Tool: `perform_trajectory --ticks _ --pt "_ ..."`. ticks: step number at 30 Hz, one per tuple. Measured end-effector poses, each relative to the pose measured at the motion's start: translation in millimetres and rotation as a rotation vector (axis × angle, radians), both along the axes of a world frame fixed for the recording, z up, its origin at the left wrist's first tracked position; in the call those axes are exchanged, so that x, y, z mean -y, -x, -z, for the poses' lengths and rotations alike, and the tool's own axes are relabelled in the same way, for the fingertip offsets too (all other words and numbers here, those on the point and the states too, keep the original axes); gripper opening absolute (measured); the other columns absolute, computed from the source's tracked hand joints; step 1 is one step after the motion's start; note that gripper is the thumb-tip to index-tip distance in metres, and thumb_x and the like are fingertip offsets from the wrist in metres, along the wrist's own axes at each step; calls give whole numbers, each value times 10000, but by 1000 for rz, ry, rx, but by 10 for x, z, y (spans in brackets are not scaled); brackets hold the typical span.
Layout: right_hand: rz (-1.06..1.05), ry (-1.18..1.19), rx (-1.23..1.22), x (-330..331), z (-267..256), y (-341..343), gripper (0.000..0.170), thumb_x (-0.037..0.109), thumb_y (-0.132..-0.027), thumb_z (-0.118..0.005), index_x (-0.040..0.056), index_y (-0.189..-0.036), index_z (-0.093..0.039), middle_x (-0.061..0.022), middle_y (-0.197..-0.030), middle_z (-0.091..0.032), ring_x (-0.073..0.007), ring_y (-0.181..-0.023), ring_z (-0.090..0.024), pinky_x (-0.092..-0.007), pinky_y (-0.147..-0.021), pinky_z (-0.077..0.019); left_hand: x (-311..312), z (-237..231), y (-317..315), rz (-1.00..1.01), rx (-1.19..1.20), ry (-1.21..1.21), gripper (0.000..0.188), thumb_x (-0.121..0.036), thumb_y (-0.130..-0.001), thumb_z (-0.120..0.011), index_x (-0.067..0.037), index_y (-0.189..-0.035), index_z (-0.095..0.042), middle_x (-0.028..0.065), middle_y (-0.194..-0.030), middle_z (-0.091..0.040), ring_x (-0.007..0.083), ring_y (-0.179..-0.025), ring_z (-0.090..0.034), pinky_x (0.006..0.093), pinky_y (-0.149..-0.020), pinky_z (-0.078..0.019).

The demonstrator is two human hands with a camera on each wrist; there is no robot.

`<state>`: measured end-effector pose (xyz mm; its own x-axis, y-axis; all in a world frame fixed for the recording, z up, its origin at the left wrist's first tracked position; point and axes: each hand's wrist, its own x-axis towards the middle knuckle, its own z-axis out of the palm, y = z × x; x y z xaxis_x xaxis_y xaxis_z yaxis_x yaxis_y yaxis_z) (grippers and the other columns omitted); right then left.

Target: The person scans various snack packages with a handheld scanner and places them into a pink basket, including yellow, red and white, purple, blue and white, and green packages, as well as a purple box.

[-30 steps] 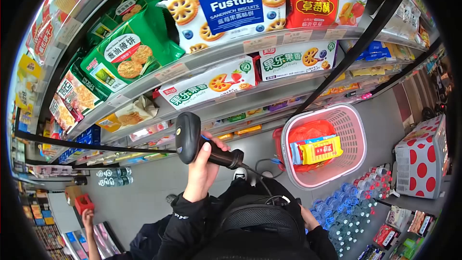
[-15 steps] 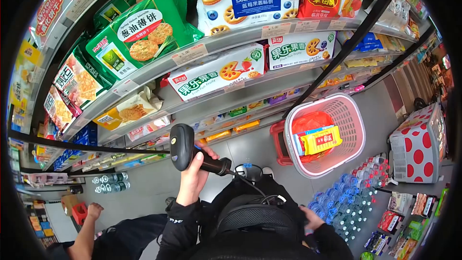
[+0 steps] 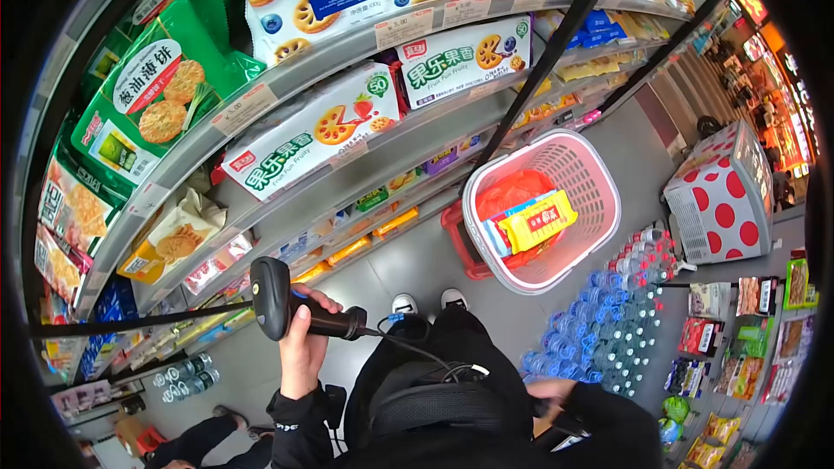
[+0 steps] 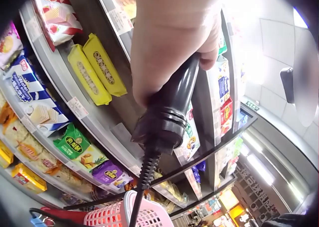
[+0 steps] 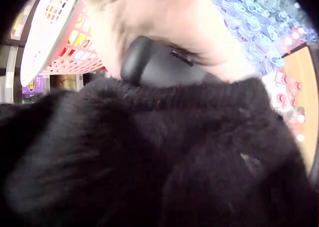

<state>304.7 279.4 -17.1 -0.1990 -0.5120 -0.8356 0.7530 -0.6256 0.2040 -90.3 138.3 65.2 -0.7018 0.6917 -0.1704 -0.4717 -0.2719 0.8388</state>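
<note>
My left hand [image 3: 302, 356] grips a black handheld barcode scanner [image 3: 272, 297] by its handle, the thumb along the near side. A cable [image 3: 401, 340] runs from the handle's end toward my waist. In the left wrist view the fingers wrap round the dark handle [image 4: 174, 100], with the shelves behind it. Down by my right hip is my right hand [image 3: 553, 391], partly covered by the dark sleeve. The right wrist view has a smooth black object [image 5: 159, 62] against the palm side; I cannot tell whether the fingers hold it.
Shelves of biscuits, including a green packet [image 3: 156, 104] and a white box [image 3: 317, 130], curve across the front. A pink-and-white basket [image 3: 595, 182] with yellow and blue packets [image 3: 539, 221] stands on the floor. Bottles [image 3: 599, 321] and a red-dotted box [image 3: 721, 195] are at right; another person's legs [image 3: 208, 443] at lower left.
The view has swung right, so shelves and basket sit further left. My left hand still holds the scanner, now lower and further left in view. The other person's arm has left the view.
</note>
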Motion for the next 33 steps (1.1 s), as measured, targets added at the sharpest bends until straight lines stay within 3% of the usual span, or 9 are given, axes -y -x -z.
perform_trajectory --ticks 3,11,14,17,19,25,29,31,33 --pt "-771 -674 -622 161 -390 -191 389 247 -789 -551 27 -1100 -473 -66 -858 -577 -214 -854 -574 -284 -754 -445 -37 47 4 -7 82 -60 333 -214 -772 -592 -59 -1004 -409 97 -794 -499 204 -777 -501 385 -780 -410" --pt "-348 -629 -950 144 -381 147 609 109 -739 -548 24 -1276 -275 -124 -1261 -346 -200 -1192 -301 -286 -972 -252 -43 45 -2 58 96 -3 343 -236 -766 -594 -74 -1001 -403 84 -797 -480 191 -787 -487 373 -789 -404" --pt "-668 -378 -379 111 -92 200 581 320 -819 -484 82 -1305 -274 -131 -1061 -501 -231 -1036 -466 -336 -850 -390 -31 48 0 52 113 -7 337 -215 -762 -600 -66 -997 -411 84 -797 -482 193 -784 -498 375 -780 -412" --pt "-1204 -875 -858 195 -208 511 512 213 -762 -493 27 -1220 -361 -203 -1168 -454 -396 -1038 -442 -367 -867 -386 -2 72 8 57 107 -5 323 -189 -760 -605 -64 -991 -417 89 -800 -502 197 -791 -505 377 -778 -412" --pt "-1195 -996 -688 333 -139 444 505 204 -726 -519 27 -1183 -397 -233 -1118 -485 -422 -911 -500 -401 -766 -440 16 88 10 67 107 -9 314 -172 -759 -609 -63 -986 -421 94 -806 -519 198 -800 -510 378 -779 -411" --pt "15 -732 -561 480 -24 313 555 226 -700 -639 -2 -1158 -423 -206 -1111 -514 -282 -1025 -509 -341 -818 -413 67 136 34 65 126 25 327 -185 -755 -610 -64 -988 -416 97 -791 -503 204 -776 -508 382 -773 -422" --pt "-187 -1001 -886 473 93 408 487 248 -733 -578 -34 -1107 -444 -248 -1005 -534 -349 -898 -542 -365 -754 -429 73 133 49 62 138 30 322 -181 -757 -609 -63 -988 -417 97 -793 -503 204 -777 -509 379 -775 -422" --pt "-1061 -1064 -532 405 -276 543 486 218 -743 -583 -40 -1119 -417 -249 -1009 -529 -318 -923 -536 -337 -785 -411 64 143 34 73 161 20 322 -178 -757 -609 -62 -991 -419 96 -798 -501 202 -780 -510 378 -777 -423" --pt "-886 -1061 -515 481 0 356 454 225 -755 -561 -39 -1098 -425 -244 -1025 -521 -321 -947 -523 -342 -790 -410 65 160 36 78 162 28 324 -177 -756 -610 -62 -993 -420 94 -800 -499 202 -780 -509 379 -777 -423"
